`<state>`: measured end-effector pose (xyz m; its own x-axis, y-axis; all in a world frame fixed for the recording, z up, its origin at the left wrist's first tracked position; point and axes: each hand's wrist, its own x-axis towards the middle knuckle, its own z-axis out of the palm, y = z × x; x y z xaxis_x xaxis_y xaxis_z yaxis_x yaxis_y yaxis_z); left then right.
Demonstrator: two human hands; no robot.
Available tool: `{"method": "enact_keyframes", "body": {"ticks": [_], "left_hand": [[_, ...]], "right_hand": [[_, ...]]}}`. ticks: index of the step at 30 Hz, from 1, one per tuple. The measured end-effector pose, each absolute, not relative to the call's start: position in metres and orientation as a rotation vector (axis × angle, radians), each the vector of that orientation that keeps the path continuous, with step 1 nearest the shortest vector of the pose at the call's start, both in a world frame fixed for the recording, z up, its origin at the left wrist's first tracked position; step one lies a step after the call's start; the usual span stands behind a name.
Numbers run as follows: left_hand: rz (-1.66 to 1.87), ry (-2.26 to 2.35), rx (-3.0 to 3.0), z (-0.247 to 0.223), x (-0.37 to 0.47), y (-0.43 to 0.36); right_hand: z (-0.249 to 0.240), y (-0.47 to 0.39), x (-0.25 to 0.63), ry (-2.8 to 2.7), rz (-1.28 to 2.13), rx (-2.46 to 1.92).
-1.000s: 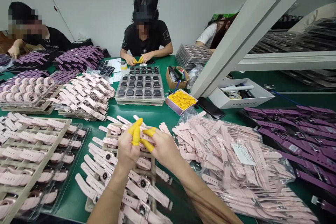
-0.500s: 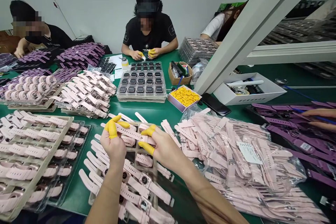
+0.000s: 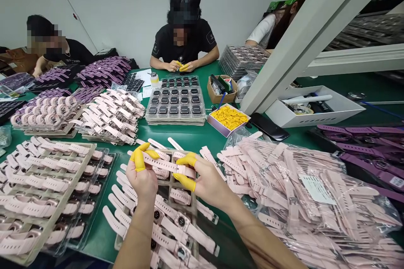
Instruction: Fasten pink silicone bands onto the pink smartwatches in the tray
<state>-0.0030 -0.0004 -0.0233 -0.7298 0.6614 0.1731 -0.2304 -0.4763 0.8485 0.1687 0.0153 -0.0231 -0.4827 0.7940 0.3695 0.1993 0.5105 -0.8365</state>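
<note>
Between my two hands a pale pink watch strap (image 3: 161, 163) is stretched sideways, above a tray. My left hand (image 3: 142, 172) pinches its left end, with yellow finger cots on the fingers. Yellow-tipped fingers of my right hand (image 3: 202, 174) grip the strap near its buckle end. Whether a watch body hangs on the strap is hidden. Below lies the tray (image 3: 193, 214), with coiled pink bands in its compartments. Several pink-strapped watches (image 3: 182, 221) lie across the tray with their round sensor backs facing up.
Bags of loose pink straps (image 3: 303, 185) lie at right, beside purple straps (image 3: 369, 164). Trays of pink watches (image 3: 47, 183) stand at left. Ahead are stacked trays of dark watch faces (image 3: 175, 107), a box of yellow finger cots (image 3: 229, 119), a phone (image 3: 269, 127) and a co-worker (image 3: 184, 38).
The whole view has shifted, so the scene sits further right and slightly lower. My hands keep hold of the pink strap. The co-worker's hands opposite have come together.
</note>
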Motion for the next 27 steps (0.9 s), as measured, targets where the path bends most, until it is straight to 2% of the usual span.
{"method": "enact_keyframes", "body": {"ticks": [7, 20, 24, 27], "left_hand": [[2.22, 1.155, 0.709, -0.025, 0.002, -0.002], [2.158, 1.166, 0.737, -0.024, 0.002, -0.003], [2.107, 1.163, 0.775, -0.026, 0.003, -0.004], [2.018, 1.054, 0.922, -0.027, 0.003, -0.008]], "right_hand": [[-0.026, 0.015, 0.169, -1.967, 0.95, -0.805], [-0.032, 0.016, 0.164, -1.982, 0.664, -0.577], [-0.032, 0.016, 0.164, -1.978, 0.686, -0.547], [-0.033, 0.017, 0.163, -1.863, 0.825, -0.598]]}}
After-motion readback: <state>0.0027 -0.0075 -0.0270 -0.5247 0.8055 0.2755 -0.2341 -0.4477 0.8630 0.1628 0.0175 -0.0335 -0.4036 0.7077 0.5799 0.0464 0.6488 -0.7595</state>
